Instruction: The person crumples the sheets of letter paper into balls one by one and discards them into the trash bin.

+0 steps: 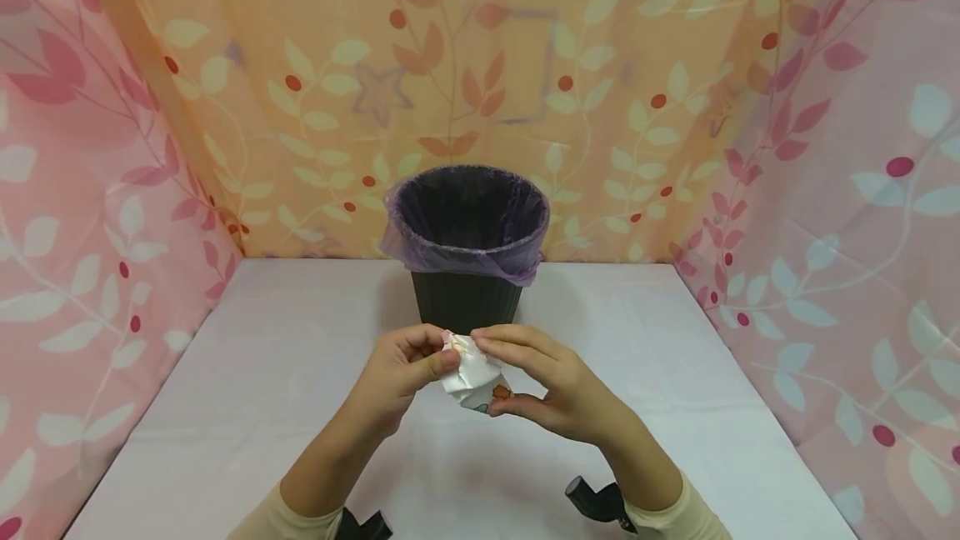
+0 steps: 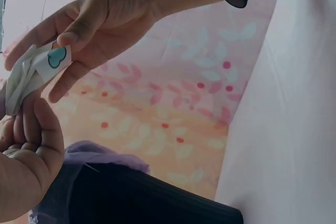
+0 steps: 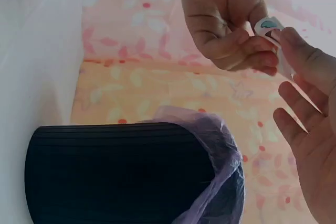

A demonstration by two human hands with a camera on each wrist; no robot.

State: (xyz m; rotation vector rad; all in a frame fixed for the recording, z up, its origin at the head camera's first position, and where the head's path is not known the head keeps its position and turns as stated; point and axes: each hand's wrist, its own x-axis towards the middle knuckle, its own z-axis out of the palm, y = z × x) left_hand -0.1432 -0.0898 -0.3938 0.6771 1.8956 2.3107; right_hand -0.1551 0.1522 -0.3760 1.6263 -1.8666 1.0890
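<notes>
A crumpled white piece of paper (image 1: pixel 474 375) with small printed pictures, one orange-brown and one teal, is between my two hands, above the table. My left hand (image 1: pixel 397 369) pinches its left side between thumb and curled fingers. My right hand (image 1: pixel 558 382) holds the other side, thumb at the lower edge and fingertips at the top. In the left wrist view, a teal heart shows on the paper (image 2: pixel 55 59), near the right thumb. The right wrist view shows the right thumb pressing on the paper (image 3: pixel 283 59), while the other right fingers are spread apart.
Just beyond the hands, a black bin (image 1: pixel 468 298) stands on the white table (image 1: pixel 300 340), lined with a purple plastic bag (image 1: pixel 480 261) folded over its rim. Patterned curtains (image 1: pixel 465 40) enclose the back and both sides. Black devices (image 1: pixel 596 500) are strapped at both wrists.
</notes>
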